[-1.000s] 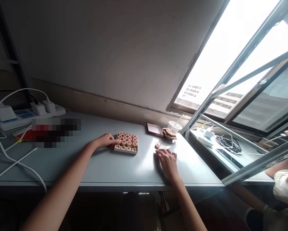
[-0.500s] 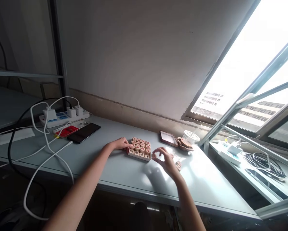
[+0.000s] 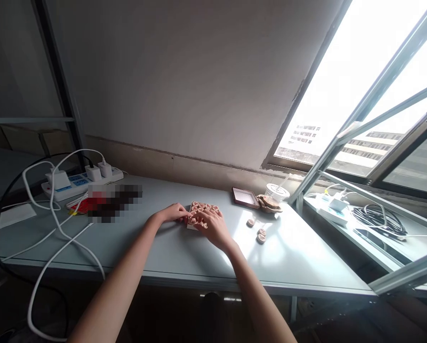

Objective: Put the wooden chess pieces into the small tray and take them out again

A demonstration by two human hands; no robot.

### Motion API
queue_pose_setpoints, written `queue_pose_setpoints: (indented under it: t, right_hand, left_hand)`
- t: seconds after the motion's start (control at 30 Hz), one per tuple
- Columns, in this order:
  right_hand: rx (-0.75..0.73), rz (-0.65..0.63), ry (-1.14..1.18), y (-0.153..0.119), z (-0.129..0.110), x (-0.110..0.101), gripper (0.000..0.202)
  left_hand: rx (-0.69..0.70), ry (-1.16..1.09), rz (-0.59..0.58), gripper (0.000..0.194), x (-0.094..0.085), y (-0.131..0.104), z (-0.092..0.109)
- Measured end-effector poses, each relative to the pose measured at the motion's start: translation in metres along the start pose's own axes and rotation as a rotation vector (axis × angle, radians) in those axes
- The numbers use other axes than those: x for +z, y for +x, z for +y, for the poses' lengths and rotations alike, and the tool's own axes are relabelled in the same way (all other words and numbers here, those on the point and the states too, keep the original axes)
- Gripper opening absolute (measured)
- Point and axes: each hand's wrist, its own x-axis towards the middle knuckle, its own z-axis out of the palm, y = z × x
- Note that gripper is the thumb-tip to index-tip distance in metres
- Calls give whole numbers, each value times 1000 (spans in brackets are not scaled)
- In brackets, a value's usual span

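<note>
A shallow box point(image 3: 192, 227) filled with round wooden xiangqi pieces point(image 3: 207, 206) lies on the desk. My left hand point(image 3: 171, 212) is at the box's left edge, fingers closed on its side. Over the front right part of the box is my right hand point(image 3: 215, 229), fingers bent down among the pieces and closed about one; its palm hides that corner. To the right, a loose piece point(image 3: 251, 222) lies by itself, and two more pieces point(image 3: 261, 236) lie touching each other.
Behind the loose pieces are an open box lid point(image 3: 246, 197), a brown lumpy object point(image 3: 269, 205) and a clear lidded cup point(image 3: 278, 191) with a straw. On the left, a power strip point(image 3: 83, 183) trails white cables point(image 3: 86, 245) across the desk. A metal frame point(image 3: 306, 186) rises at right.
My right hand has moved left, from beside the box to over its pieces, uncovering a loose piece. My left hand stays at the box's left edge. The view has shifted slightly.
</note>
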Motion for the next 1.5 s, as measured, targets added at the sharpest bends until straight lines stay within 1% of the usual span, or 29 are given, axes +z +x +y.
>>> queue_pose_setpoints:
  t: [0.13, 0.2, 0.23, 0.3, 0.33, 0.4, 0.43, 0.5, 0.57, 0.63, 0.8, 0.87, 0.97, 1.03, 1.1, 1.13, 1.23, 1.33, 1.43, 1.5]
  right_hand:
    - [26, 35, -56, -12, 11, -13, 14]
    - [99, 94, -117, -27, 26, -25, 17]
    - [174, 137, -163, -39, 37, -31, 19]
    - [374, 212, -274, -68, 61, -43, 22]
    - [490, 224, -322, -84, 73, -48, 24]
    - [674, 190, -363, -116, 94, -53, 29]
    - [704, 184, -338, -130, 102, -54, 32]
    - [692, 199, -254, -148, 111, -52, 35]
    - [656, 218, -181, -153, 112, -50, 34]
    - [640, 220, -139, -149, 110, -48, 32]
    - [591, 208, -53, -126, 102, -45, 24]
    - [551, 222, 44, -116, 96, -43, 23]
    - [454, 236, 266, -94, 76, -37, 25]
    - [345, 213, 366, -74, 56, -31, 23]
    - [233, 198, 384, -52, 36, -24, 18]
    - [193, 167, 382, -42, 27, -20, 16]
    - [127, 82, 319, -21, 13, -9, 13]
    - [103, 56, 274, -14, 13, 2, 14]
    - [113, 106, 307, -16, 16, 8, 13]
    - [117, 134, 328, -18, 16, 8, 8]
  left_hand:
    - [19, 71, -19, 53, 0, -3, 3]
    - [25, 95, -12, 55, 0, -5, 4]
    - [23, 101, -6, 56, 0, -5, 5]
    - [16, 116, 3, 57, 0, -6, 5]
    - [15, 125, 6, 57, 0, -6, 6]
    - [12, 145, 9, 56, 1, -6, 7]
    - [12, 151, 7, 55, 1, -6, 7]
    - [11, 153, 5, 53, 1, -7, 8]
    - [6, 154, -1, 53, 0, -7, 9]
    - [-2, 160, -4, 54, 0, -7, 9]
    - [2, 165, -1, 57, 0, -7, 9]
    - [7, 162, -7, 57, 0, -8, 10]
    - [2, 168, -6, 57, 0, -8, 10]
    - [-1, 176, -2, 57, 1, -7, 10]
    - [3, 179, 0, 56, 1, -7, 9]
    - [6, 180, 0, 56, 1, -6, 9]
    - [7, 197, -4, 56, 1, -6, 9]
    - [2, 209, -7, 56, 1, -6, 9]
    - [9, 201, -5, 55, 2, -6, 9]
    - [10, 199, -1, 54, 2, -5, 8]
